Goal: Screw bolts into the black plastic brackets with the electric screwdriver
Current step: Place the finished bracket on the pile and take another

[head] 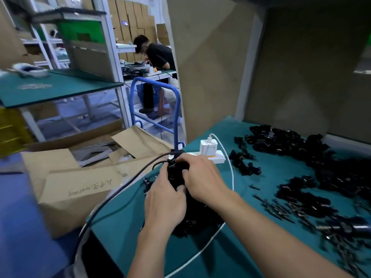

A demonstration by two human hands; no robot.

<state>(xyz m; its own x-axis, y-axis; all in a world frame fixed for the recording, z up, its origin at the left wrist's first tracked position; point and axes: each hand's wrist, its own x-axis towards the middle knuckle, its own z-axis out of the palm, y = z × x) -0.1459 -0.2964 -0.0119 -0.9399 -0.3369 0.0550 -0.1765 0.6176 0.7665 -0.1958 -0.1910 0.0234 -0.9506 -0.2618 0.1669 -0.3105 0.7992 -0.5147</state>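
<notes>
Head view: one green-matted table (257, 177) and one open cardboard box (80, 185) left of it were seen. Black brackets (281, 141) were heaped in several piles at table's right, too many to be counted. Two hands were counted. Left hand (164, 203) and right hand (202, 177) were both curled round one black corded body (176, 175) at table's left edge; whether it was the screwdriver could not be told. Its long axis was directed away from person, cable end toward one power strip (216, 157). Bolts (281, 211) were scattered right of forearm, blurred, uncounted.
</notes>
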